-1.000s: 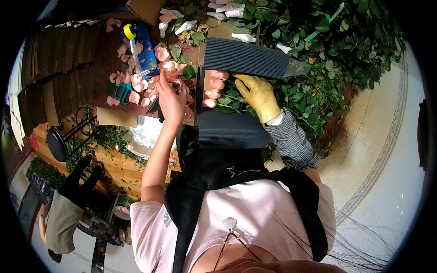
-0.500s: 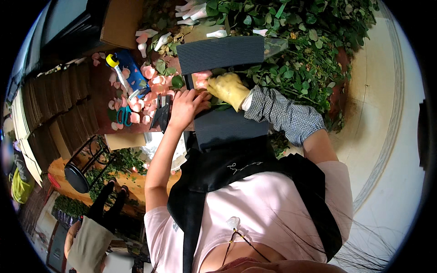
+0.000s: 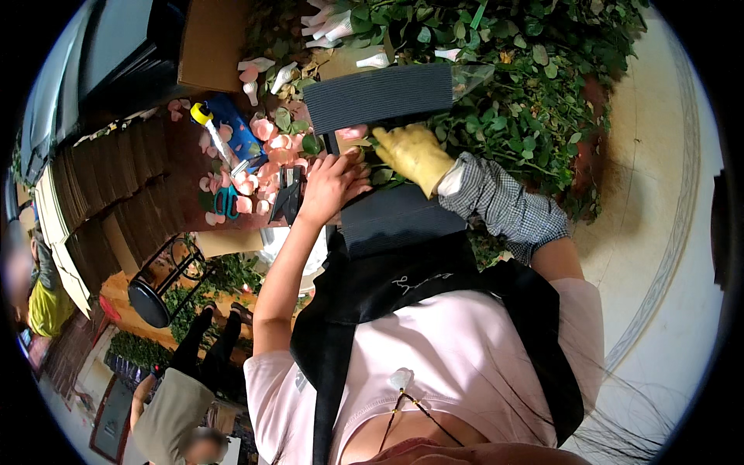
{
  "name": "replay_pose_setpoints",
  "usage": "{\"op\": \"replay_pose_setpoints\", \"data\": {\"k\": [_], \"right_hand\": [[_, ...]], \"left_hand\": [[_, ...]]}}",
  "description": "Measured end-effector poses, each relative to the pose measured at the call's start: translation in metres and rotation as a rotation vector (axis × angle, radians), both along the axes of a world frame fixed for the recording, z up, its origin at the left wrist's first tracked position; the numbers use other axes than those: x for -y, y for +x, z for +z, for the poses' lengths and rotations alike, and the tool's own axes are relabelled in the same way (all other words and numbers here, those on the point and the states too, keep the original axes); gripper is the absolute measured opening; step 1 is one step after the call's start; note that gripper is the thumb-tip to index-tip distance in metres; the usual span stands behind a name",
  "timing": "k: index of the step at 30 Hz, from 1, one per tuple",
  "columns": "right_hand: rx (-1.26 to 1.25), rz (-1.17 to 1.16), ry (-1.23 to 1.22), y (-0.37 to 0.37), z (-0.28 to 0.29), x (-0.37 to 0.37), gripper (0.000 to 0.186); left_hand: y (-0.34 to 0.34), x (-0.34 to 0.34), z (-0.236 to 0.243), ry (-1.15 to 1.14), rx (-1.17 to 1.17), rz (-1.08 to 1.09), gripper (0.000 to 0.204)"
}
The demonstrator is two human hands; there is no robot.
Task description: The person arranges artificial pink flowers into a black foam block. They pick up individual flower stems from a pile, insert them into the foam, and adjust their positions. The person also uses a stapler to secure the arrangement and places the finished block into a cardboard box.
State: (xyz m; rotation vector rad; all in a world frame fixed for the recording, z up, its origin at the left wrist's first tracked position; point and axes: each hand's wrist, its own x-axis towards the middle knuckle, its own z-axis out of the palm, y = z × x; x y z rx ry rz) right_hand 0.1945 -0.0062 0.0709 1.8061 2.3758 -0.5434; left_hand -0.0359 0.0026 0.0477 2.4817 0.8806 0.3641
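Note:
My left hand (image 3: 341,177) curls its fingers over pink roses (image 3: 353,132) in an open, ribbed dark-grey wrapper, whose upper flap (image 3: 377,91) and lower flap (image 3: 403,225) lie spread out. My right hand (image 3: 397,151), in a yellow glove, is curled beside them over the green stems; what its fingertips grip is hidden. Just left of my left hand lies a black tool (image 3: 287,194), possibly a stapler, among loose petals (image 3: 279,147), with teal scissors (image 3: 226,201) and a yellow tape roll (image 3: 201,114) on a blue item.
Rose foliage (image 3: 511,101) covers the table's right side, white-netted buds (image 3: 372,60) along the back. Cardboard stacks (image 3: 108,194) stand left. Below are a black stool (image 3: 147,302) and a co-worker (image 3: 174,411); another person in yellow (image 3: 48,302) is at far left.
My left hand has moved right from the black tool onto the roses, covering more of them. My gloved hand moved to the rose heads, then shifted slightly back. The whole view has shifted.

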Motion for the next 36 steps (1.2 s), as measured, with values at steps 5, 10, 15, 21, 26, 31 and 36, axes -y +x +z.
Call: {"op": "replay_pose_setpoints", "data": {"k": [5,10,15,21,26,31,36], "right_hand": [[0.116,0.131,0.010,-0.009,-0.003,-0.010,0.033],[-0.023,-0.092,-0.099,-0.013,-0.008,-0.023,0.023],[-0.531,-0.026,-0.154,0.031,-0.037,-0.020,0.026],[-0.463,-0.008,-0.099,0.025,-0.034,-0.019,0.028],[-0.349,-0.038,0.020,0.012,0.005,-0.012,0.031],[-0.581,-0.129,0.113,0.009,0.003,-0.012,0.034],[-0.286,-0.021,0.033,-0.011,-0.010,-0.023,0.022]], "left_hand": [[0.000,0.007,-0.010,-0.132,0.092,0.070,0.034],[0.001,0.007,-0.002,-0.214,0.096,0.113,0.026],[-0.004,0.025,-0.043,-0.434,0.588,0.746,0.016],[0.033,-0.004,-0.047,-0.345,0.293,0.809,0.049],[0.042,-0.002,-0.078,-0.294,0.172,0.785,0.043],[0.042,0.003,-0.069,-0.195,0.188,0.761,0.038],[0.038,0.005,-0.066,-0.192,0.227,0.758,0.038]]}}
